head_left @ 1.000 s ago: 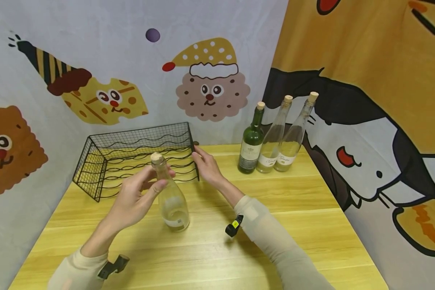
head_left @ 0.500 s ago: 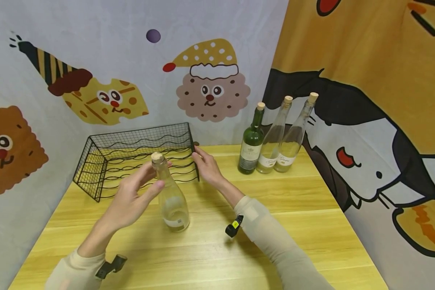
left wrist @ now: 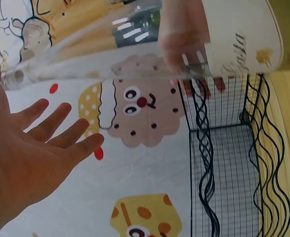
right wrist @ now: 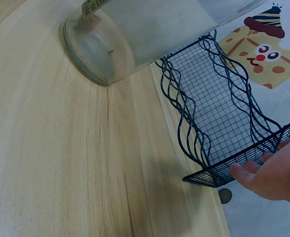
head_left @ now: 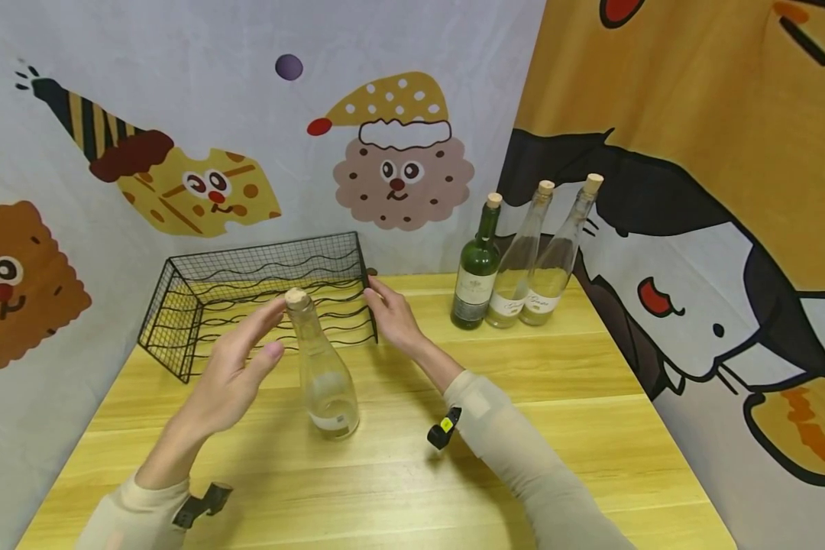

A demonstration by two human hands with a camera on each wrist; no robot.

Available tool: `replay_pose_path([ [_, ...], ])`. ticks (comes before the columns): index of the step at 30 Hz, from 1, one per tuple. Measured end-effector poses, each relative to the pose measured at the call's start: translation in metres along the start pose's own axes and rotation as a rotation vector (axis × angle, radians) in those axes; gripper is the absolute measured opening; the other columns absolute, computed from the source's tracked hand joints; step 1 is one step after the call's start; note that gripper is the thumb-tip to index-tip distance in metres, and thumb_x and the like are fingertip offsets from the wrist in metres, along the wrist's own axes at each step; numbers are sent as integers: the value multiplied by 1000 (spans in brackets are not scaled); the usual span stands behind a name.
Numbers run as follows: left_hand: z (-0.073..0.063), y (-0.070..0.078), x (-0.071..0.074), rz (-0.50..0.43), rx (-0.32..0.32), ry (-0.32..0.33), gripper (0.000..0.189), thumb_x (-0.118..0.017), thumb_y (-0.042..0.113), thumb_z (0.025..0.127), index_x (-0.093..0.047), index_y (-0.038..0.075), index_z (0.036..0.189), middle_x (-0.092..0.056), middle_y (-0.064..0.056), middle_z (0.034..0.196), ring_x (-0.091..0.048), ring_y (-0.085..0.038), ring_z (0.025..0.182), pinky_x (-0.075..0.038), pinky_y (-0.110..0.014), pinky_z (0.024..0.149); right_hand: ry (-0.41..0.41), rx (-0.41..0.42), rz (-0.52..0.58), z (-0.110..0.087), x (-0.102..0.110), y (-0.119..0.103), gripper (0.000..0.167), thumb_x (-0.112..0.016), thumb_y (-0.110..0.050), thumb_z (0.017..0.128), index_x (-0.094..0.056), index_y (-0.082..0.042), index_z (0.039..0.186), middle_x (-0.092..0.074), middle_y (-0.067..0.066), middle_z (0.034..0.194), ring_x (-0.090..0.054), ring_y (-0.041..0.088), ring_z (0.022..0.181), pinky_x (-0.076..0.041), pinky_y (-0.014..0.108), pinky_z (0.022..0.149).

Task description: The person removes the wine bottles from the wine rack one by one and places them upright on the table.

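Observation:
A clear glass bottle [head_left: 328, 382] with a cork and a white label stands upright on the table, in front of a black wire rack [head_left: 268, 263]. My left hand [head_left: 228, 378] is just left of the bottle's neck, its fingers extended and its thumb apart from the glass. In the left wrist view the spread fingers [left wrist: 61, 123] hold nothing, beside the bottle [left wrist: 110, 54]. My right hand [head_left: 395, 317] rests against the rack's right end panel, fingers fairly straight. The right wrist view shows that hand [right wrist: 275, 170] at the mesh end and the bottle's base [right wrist: 93, 54] on the wood.
To the right of the rack a green corked bottle [head_left: 477, 275] stands beside two clear corked bottles [head_left: 512, 286], close to the side curtain. A wooden table [head_left: 385, 489] lies under everything. Printed cloth [head_left: 213, 46] hangs behind the table.
My left hand has let go of the clear bottle's neck and drawn away to the left, its fingers opening. The bottle, the rack and my right hand stay where they were.

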State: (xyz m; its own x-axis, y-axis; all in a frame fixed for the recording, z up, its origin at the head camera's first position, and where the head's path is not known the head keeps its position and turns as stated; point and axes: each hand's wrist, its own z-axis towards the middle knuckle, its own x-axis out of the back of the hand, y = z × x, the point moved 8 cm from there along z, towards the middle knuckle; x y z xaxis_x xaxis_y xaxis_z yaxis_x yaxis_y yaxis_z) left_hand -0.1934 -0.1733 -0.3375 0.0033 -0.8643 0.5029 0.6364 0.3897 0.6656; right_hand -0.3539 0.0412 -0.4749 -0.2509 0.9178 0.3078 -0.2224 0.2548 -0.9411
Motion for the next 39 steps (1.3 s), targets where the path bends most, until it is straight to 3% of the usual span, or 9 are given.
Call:
replay_pose_path([
  [9, -5, -16, 24, 68, 18, 48, 53, -39, 15, 120, -49, 17, 172, -52, -14, 176, -46, -5, 162, -38, -11, 131, 0, -8, -2, 1, 0, 0, 64, -41, -48, 124, -39, -13, 177, -41, 8, 184, -48, 36, 165, -43, 58, 137],
  [14, -9, -29, 42, 156, 59, 123, 51, -42, 20, 121, -52, 22, 171, -61, -12, 166, -61, -2, 138, -39, -7, 119, 0, -18, 4, 0, -1, -1, 64, -42, -48, 124, -38, -12, 177, -39, 8, 185, -47, 37, 166, -43, 58, 137],
  [18, -13, -40, 56, 182, 69, 175, 50, -42, 21, 121, -54, 20, 170, -72, -8, 126, -57, 0, 100, -41, -12, 102, 5, -20, 5, -1, -1, -1, 63, -42, -46, 124, -39, -12, 177, -40, 9, 184, -48, 38, 165, -43, 58, 137],
  [24, -19, -57, 74, 219, 116, 227, 50, -44, 25, 120, -56, 26, 169, -50, 4, 82, -42, -3, 70, -33, -17, 72, 14, -14, 4, 0, -1, -1, 63, -43, -46, 124, -41, -12, 176, -42, 10, 183, -50, 38, 163, -43, 59, 137],
  [26, -21, -62, 79, 229, 145, 227, 51, -44, 24, 120, -54, 30, 170, -66, -4, 96, -52, 3, 82, -37, -14, 76, 15, -13, 6, 0, 0, -2, 63, -43, -47, 124, -40, -12, 177, -41, 10, 183, -51, 39, 163, -44, 59, 137],
  [28, -24, -69, 83, 233, 186, 224, 52, -44, 23, 120, -51, 34, 171, -75, -12, 134, -60, 7, 107, -42, -13, 100, 15, -11, 7, -1, 0, -3, 63, -43, -46, 124, -40, -12, 177, -41, 11, 183, -51, 39, 163, -44, 60, 136],
  [31, -27, -79, 90, 219, 230, 204, 54, -42, 23, 121, -46, 35, 173, -44, -11, 181, -46, -3, 157, -33, -32, 137, 19, -8, 1, -1, 0, -3, 63, -43, -45, 124, -40, -11, 176, -42, 12, 183, -52, 40, 162, -44, 59, 136],
  [35, -33, -92, 100, 209, 271, 194, 55, -40, 25, 121, -41, 33, 176, -37, -10, 185, -29, -33, 174, -19, -69, 143, 24, -2, -9, 0, 0, -3, 62, -43, -44, 124, -41, -11, 176, -44, 12, 182, -54, 40, 160, -45, 58, 136],
  [39, -40, -108, 111, 226, 328, 220, 55, -39, 27, 122, -39, 30, 177, -35, -11, 186, -25, -40, 175, -15, -69, 144, 25, -5, -11, 0, 0, -2, 61, -43, -44, 124, -41, -12, 176, -44, 10, 182, -54, 40, 160, -45, 59, 135],
])
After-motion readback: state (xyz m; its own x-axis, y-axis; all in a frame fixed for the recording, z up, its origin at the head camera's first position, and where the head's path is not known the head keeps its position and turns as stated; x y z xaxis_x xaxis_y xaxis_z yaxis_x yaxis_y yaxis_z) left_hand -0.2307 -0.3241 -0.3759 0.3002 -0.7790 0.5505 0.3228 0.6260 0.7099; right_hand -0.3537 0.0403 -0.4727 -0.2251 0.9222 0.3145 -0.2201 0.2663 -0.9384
